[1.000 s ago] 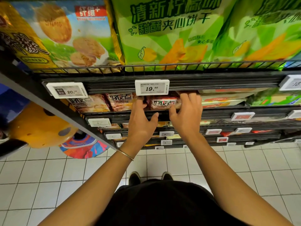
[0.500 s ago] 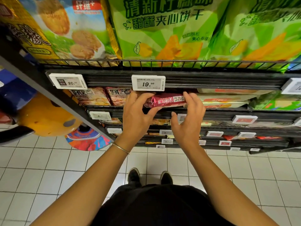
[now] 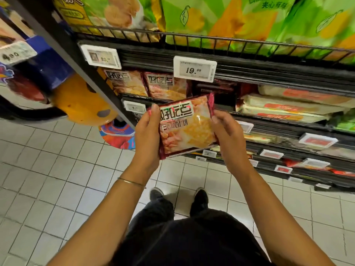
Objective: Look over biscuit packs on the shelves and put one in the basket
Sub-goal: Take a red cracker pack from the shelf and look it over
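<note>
Selection stage reached: the glossy red-edged foil biscuit pack (image 3: 187, 127) is off the black wire shelves (image 3: 269, 73), face up, pinched at its sides by left hand (image 3: 147, 137) and right hand (image 3: 228, 137); basket unseen, placement outstanding.

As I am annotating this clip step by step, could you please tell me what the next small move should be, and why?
Probably lower the biscuit pack toward the basket. It is clear of the shelf, held face-up by its side edges in the left hand and right hand, with the label readable. No basket is in view, so its place is a guess.
</note>
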Available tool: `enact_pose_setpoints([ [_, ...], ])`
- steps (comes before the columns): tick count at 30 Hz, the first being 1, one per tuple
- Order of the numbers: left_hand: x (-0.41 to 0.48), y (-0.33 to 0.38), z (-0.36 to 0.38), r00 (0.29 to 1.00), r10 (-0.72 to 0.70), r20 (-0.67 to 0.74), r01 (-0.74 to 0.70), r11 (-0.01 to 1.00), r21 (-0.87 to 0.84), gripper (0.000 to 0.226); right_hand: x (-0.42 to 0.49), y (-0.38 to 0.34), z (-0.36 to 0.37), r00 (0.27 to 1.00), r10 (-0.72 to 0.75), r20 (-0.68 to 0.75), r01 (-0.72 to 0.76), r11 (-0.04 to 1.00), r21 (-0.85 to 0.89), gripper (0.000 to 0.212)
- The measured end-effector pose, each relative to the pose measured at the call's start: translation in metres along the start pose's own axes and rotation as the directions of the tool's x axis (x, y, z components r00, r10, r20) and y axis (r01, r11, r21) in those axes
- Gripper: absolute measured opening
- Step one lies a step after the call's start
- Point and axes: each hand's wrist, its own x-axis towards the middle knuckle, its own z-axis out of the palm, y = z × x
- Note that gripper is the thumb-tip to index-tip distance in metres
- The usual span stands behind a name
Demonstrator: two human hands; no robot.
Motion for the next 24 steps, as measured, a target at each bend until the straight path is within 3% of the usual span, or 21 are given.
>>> enact_pose_setpoints([
  [3, -0.002, 0.011, -0.008, 0.984, -0.175, -0.029, 0.174, 0.984, -0.029, 0.074, -0.004, -0.009, 0.010, 0.999, 0.011, -0.043, -0.011, 1.000, -0.005, 0.023],
  [8, -0.008, 0.031, -0.029, 0.981, -0.188, 0.054, 0.192, 0.979, -0.076, 0.063, -0.014, -0.021, 0.032, 0.993, -0.001, -0.118, -0.007, 0.997, -0.075, 0.020],
  [11, -0.011, 0.043, -0.056, 0.978, -0.117, 0.171, 0.132, 0.988, -0.078, 0.055, -0.025, -0.028, 0.049, 0.982, 0.028, -0.187, -0.049, 0.993, -0.108, 0.020],
  [14, -0.014, 0.049, -0.087, 0.983, -0.084, 0.160, 0.081, 0.996, 0.028, 0.049, -0.041, -0.031, 0.069, 0.977, 0.047, -0.206, -0.076, 0.988, -0.132, 0.016],
  [18, -0.022, 0.052, -0.125, 0.988, -0.044, 0.147, 0.023, 0.989, 0.143, 0.023, -0.061, -0.033, 0.100, 0.974, 0.047, -0.222, -0.087, 0.980, -0.177, 0.017],
  [24, -0.033, 0.058, -0.178, 0.971, 0.127, 0.203, -0.201, 0.893, 0.403, 0.028, -0.087, -0.023, 0.134, 0.966, -0.016, -0.259, -0.047, 0.971, -0.235, 0.018],
])
